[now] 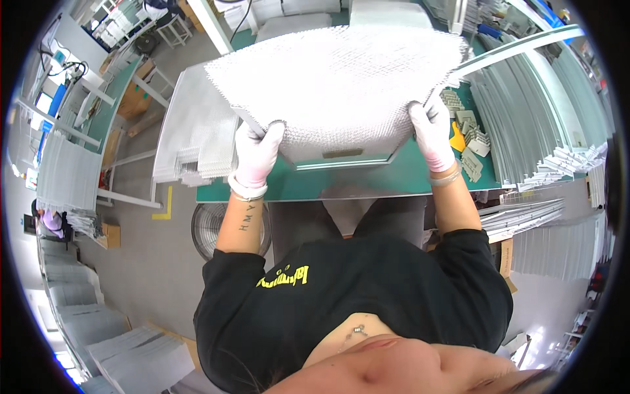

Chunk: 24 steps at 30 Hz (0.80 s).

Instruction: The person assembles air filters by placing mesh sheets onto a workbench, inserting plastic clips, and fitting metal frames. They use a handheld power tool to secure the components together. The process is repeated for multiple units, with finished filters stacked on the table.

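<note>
A silvery metal mesh sheet (335, 79) with jagged edges is held tilted above a green worktable (302, 190). My left hand (258, 152), in a white glove, grips its near left side with the thumb on top. My right hand (433, 134), gloved too, is closed on the right side with its thumb on the edge. Below the mesh, a thin metal frame (344, 165) shows its near edge, with a small brownish rectangle above it. Whether frame and mesh are joined, I cannot tell. My hidden fingers lie behind the sides.
Flat mesh sheets (197, 125) are stacked left of my left hand. Small beige metal plates (474, 139) and a yellow piece (457, 136) lie beside my right hand. Long rows of metal frames (525, 111) stand at the right. A round fan (205, 230) sits under the table.
</note>
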Available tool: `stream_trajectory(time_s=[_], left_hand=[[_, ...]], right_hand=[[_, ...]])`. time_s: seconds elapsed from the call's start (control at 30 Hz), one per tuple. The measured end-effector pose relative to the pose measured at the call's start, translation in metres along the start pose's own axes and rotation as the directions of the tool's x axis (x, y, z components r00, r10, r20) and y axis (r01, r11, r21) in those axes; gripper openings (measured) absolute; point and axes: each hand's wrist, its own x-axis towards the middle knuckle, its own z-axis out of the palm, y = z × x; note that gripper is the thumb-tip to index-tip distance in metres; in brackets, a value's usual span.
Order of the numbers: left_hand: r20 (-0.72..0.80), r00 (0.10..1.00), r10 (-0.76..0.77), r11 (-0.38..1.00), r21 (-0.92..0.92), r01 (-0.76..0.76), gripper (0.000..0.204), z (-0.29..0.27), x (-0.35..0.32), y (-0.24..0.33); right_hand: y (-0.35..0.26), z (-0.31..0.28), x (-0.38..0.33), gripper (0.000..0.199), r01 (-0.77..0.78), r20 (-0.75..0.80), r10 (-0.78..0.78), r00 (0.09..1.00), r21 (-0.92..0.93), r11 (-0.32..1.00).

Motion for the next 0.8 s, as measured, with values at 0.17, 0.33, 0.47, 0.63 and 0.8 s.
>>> stream_trajectory(time_s=[0.17, 0.33, 0.47, 0.63, 0.8], left_hand=[[-0.051, 0.989, 0.136, 0.989, 0.063, -0.132, 0.019, 0.009, 0.025, 0.044], [-0.187, 0.948, 0.257, 0.966, 0.086, -0.245, 0.025, 0.012, 0.040, 0.036], [-0.228, 0.939, 0.258, 0.966, 0.050, -0.254, 0.028, 0.020, 0.043, 0.036], [-0.231, 0.943, 0.240, 0.965, -0.044, -0.257, 0.030, 0.021, 0.039, 0.033], [-0.226, 0.923, 0.310, 0.947, -0.008, -0.320, 0.034, 0.021, 0.031, 0.033]], right_hand=[[-0.037, 0.006, 0.021, 0.035, 0.132, -0.134, -0.114, 0.984, 0.136, 0.982], [-0.041, 0.005, 0.022, 0.030, 0.118, -0.096, -0.117, 0.988, 0.001, 0.993], [-0.029, 0.003, 0.017, 0.027, 0.153, -0.087, -0.153, 0.984, -0.006, 0.988], [-0.020, 0.031, 0.025, 0.030, 0.336, -0.265, -0.340, 0.903, -0.061, 0.940], [-0.024, 0.036, 0.028, 0.026, 0.291, -0.321, -0.346, 0.882, -0.208, 0.934]])
